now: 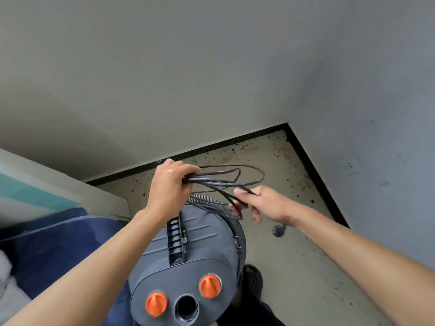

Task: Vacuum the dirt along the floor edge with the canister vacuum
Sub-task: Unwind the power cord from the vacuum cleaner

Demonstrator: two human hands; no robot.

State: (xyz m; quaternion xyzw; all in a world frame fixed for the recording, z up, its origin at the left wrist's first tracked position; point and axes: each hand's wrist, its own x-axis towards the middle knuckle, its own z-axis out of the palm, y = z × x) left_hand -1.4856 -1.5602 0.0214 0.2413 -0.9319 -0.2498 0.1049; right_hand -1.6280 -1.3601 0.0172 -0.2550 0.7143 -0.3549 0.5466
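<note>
The left hand (170, 182) is clenched around a bundle of looped black power cord (226, 178), held above the front of the grey canister vacuum (188, 262), which stands on the floor between the person's arms. The right hand (263, 203) pinches one strand of the same cord between thumb and fingers, just to the right of the bundle, the other fingers loosely curled. A ribbed hose (237, 231) wraps around the vacuum's right side, and a black carry handle (175, 241) runs along its top. Nearest the camera sit two orange knobs (156, 304) on either side of an open round port (186, 308). Dark specks of dirt (249, 149) lie scattered on the beige floor (294, 267), thickest toward the corner where the black baseboard (313, 170) meets the grey walls. A dark shoe (253, 280) shows beside the vacuum, and blue fabric (58, 243) lies at the left
</note>
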